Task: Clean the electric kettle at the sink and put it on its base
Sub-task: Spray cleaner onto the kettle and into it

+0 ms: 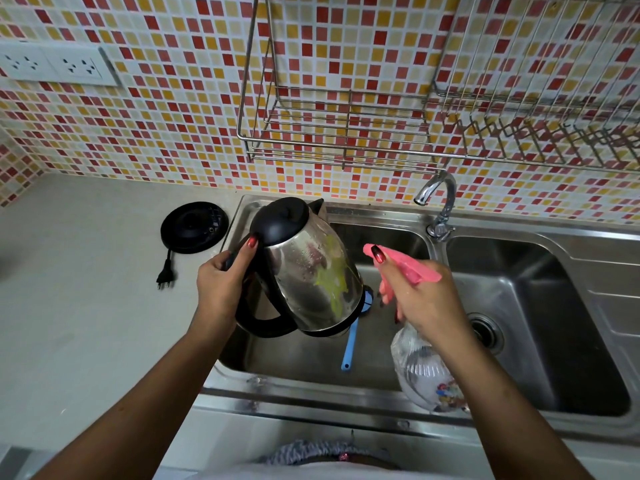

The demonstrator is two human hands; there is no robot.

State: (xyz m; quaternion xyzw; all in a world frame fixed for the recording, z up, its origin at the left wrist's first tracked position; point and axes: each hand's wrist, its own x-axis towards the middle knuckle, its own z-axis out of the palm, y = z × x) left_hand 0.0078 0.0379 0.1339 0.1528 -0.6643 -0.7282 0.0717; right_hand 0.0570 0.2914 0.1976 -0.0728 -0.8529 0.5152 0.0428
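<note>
Grip of L hand (221, 282) wraps kettle (311, 271) handle; R hand (427, 301) clenches spray bottle (424, 374) neck.

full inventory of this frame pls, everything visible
kettle: 1, steel, black lid and handle, yellow-green smear, held over left basin
kettle base: 1, black, counter left of sink, unplugged
spray bottle: 1, clear, pink head, held over sink
long-handled tool: 1, blue, left basin under kettle
sink: 1, steel, two basins
tap: 1, chrome, between basins
wire racks: 2, metal, tiled wall
sockets: 2, white, wall upper left
left hand: grips kettle handle
right hand: grips spray bottle
</note>
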